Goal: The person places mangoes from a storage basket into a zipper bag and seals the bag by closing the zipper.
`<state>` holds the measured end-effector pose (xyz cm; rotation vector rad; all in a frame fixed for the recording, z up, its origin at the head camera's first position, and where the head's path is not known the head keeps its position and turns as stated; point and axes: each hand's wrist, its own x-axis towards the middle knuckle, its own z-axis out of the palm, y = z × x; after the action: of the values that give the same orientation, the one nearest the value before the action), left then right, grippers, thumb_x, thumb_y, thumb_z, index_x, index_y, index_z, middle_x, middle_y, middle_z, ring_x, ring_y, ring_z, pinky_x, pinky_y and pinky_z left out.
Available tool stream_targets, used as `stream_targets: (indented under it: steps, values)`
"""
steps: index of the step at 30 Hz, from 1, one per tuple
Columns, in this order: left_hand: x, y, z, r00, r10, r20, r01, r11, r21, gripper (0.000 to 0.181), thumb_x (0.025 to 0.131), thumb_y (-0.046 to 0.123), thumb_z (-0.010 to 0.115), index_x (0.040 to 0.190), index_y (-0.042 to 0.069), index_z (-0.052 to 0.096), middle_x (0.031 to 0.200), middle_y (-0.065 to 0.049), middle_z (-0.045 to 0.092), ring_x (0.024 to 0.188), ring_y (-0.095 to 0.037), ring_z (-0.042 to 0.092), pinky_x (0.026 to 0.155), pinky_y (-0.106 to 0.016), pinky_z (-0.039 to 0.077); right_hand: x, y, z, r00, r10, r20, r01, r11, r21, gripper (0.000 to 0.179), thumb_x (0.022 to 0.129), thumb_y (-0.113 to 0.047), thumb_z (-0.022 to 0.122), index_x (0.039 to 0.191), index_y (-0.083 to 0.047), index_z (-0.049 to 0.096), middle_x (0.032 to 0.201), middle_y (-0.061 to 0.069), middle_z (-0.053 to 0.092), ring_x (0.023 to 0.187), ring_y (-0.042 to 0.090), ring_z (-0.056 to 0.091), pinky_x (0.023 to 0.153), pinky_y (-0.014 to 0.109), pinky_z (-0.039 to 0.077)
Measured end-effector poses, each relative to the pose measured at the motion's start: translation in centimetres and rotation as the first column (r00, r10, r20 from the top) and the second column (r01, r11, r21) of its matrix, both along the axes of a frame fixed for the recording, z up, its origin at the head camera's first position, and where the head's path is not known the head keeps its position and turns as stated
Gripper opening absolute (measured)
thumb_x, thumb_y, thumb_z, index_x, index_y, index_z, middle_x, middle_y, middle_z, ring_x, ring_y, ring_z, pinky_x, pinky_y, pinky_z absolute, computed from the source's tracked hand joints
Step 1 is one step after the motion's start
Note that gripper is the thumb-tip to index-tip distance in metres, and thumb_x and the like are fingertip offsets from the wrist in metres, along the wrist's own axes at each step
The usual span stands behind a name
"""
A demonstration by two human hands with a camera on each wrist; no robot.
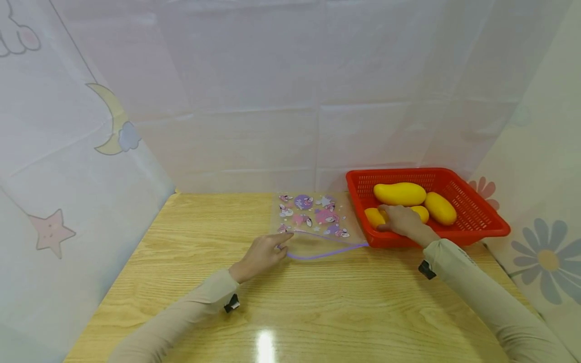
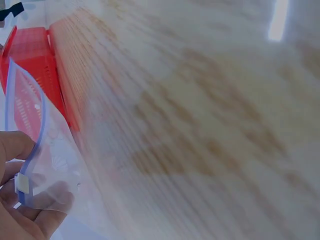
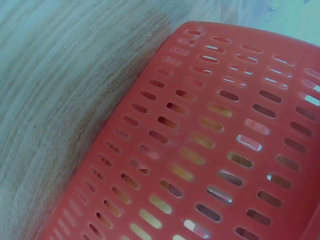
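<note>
Below the frame's centre, the left hand [image 1: 262,256] pinched the clear bag [image 1: 317,217]; right of centre, the right hand [image 1: 403,222] touched yellow fruit [image 1: 374,218] in the red basket [image 1: 492,232], its clasp unclear. Picking seemed underway, calling next for a firm hold.

The basket [image 1: 467,205] stands on the table [image 1: 317,312], with mangoes [image 1: 399,193] and the right hand [image 1: 404,220] inside it. Just left of the basket lies the bag [image 1: 317,217]; farther left is the left hand [image 1: 263,254].
</note>
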<state>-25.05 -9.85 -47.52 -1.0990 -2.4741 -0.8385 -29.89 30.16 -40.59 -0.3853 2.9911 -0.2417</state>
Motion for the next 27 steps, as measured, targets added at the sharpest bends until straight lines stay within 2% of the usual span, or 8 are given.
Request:
stream_targets:
  steps: [4, 8, 11, 16, 23, 27]
  values:
    - [-0.11, 0.07, -0.26, 1.0, -0.019, -0.019, 0.019, 1.0, -0.002, 0.037, 0.084, -0.003, 0.073, 0.12, -0.005, 0.067, 0.113, -0.016, 0.07, 0.052, 0.0, 0.052, 0.041, -0.01, 0.034, 0.12, -0.05, 0.04, 1.0, -0.006, -0.024, 0.005, 1.0, -0.004, 0.055, 0.085, -0.032, 0.076, 0.116, 0.009, 0.057, 0.094, 0.021, 0.063, 0.079, 0.033, 0.057, 0.069, 0.048, 0.05]
    - [-0.15, 0.08, -0.39, 0.999, -0.032, -0.03, 0.031, 0.999, -0.009, 0.037, 0.083, -0.003, 0.074, 0.119, -0.004, 0.068, 0.112, -0.016, 0.071, 0.058, -0.003, 0.059, 0.042, -0.009, 0.037, 0.09, -0.04, 0.0, 0.999, -0.025, -0.03, 0.024, 1.0, -0.018, 0.042, 0.084, -0.033, 0.078, 0.095, 0.002, 0.058, 0.074, 0.008, 0.051, 0.068, 0.027, 0.049, 0.06, 0.039, 0.042]
    - [-0.19, -0.1, -0.46, 0.999, -0.034, -0.031, 0.034, 0.999, -0.01, 0.037, 0.083, -0.003, 0.073, 0.12, -0.003, 0.068, 0.109, -0.015, 0.072, 0.053, 0.001, 0.053, 0.04, -0.01, 0.034, 0.08, -0.13, 0.0, 0.999, -0.032, -0.044, 0.031, 0.999, -0.019, 0.04, 0.083, -0.033, 0.078, 0.092, 0.001, 0.058, 0.073, 0.006, 0.049, 0.068, 0.027, 0.048, 0.06, 0.039, 0.04]
    - [-0.25, -0.14, -0.51, 0.999, -0.029, -0.016, 0.029, 1.0, -0.009, 0.038, 0.083, -0.003, 0.073, 0.121, -0.002, 0.067, 0.105, -0.015, 0.073, 0.043, 0.008, 0.033, 0.037, -0.011, 0.031, -0.03, -0.03, -0.2, 0.997, -0.03, -0.071, 0.028, 0.999, -0.027, 0.039, 0.083, -0.032, 0.078, 0.093, 0.001, 0.06, 0.072, 0.006, 0.049, 0.067, 0.027, 0.048, 0.062, 0.041, 0.041]
    - [-0.23, -0.14, -0.71, 1.0, -0.007, -0.018, 0.007, 1.0, -0.02, 0.039, 0.083, -0.002, 0.074, 0.121, -0.001, 0.068, 0.105, -0.015, 0.073, 0.043, 0.008, 0.032, 0.038, -0.012, 0.032, 0.04, 0.06, -0.2, 0.994, -0.025, -0.106, 0.022, 0.999, -0.029, 0.04, 0.083, -0.03, 0.079, 0.096, 0.004, 0.062, 0.07, 0.005, 0.049, 0.065, 0.027, 0.049, 0.062, 0.042, 0.043]
    - [-0.1, -0.15, -0.67, 1.0, -0.001, -0.007, 0.001, 1.0, -0.023, 0.039, 0.083, -0.002, 0.074, 0.122, -0.001, 0.068, 0.093, -0.012, 0.074, 0.042, 0.007, 0.029, 0.037, -0.012, 0.031, 0.16, -0.03, -0.15, 0.993, -0.028, -0.119, 0.024, 0.999, -0.032, 0.04, 0.083, -0.03, 0.078, 0.095, 0.004, 0.062, 0.069, 0.005, 0.048, 0.064, 0.027, 0.049, 0.06, 0.041, 0.042]
